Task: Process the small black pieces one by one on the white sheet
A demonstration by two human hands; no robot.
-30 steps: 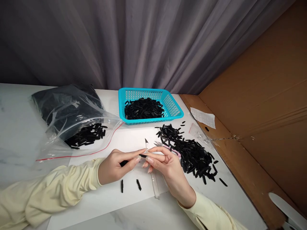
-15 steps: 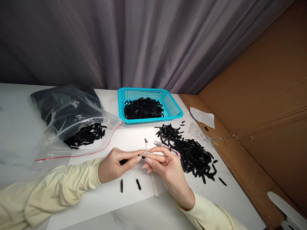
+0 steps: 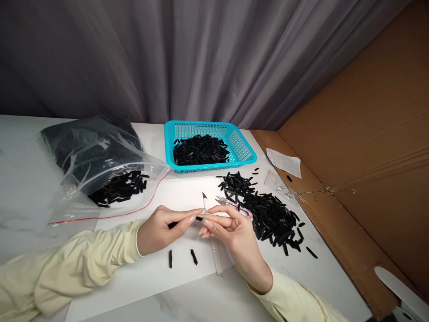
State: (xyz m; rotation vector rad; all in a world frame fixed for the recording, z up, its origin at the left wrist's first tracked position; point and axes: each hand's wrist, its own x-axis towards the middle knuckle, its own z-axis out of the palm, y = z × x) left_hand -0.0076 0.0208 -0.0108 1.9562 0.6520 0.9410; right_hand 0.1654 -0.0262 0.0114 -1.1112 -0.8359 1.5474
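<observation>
My left hand (image 3: 167, 228) and my right hand (image 3: 231, 230) meet fingertip to fingertip above the white sheet (image 3: 140, 277). Both are closed in a pinch on a small black strip (image 3: 199, 218), mostly covered by the fingers. Beneath the hands lies a craft knife (image 3: 205, 201) with a pointed blade and a clear handle. Small pink-handled scissors (image 3: 246, 212) rest just beyond the right hand. Two short black pieces, one (image 3: 170, 259) to the left and another (image 3: 194, 256) beside it, lie on the sheet nearer to me.
A turquoise basket (image 3: 208, 168) holds many black pieces. A clear zip bag (image 3: 80, 188) of black pieces lies open at the left. A loose pile of black pieces (image 3: 271, 219) spreads on the right, near a cardboard wall (image 3: 362, 156) and a paper slip (image 3: 284, 163).
Both hands stay in nearly the same place, still pinching the strip. A little more of the strip shows between the fingertips. Nothing else has visibly moved.
</observation>
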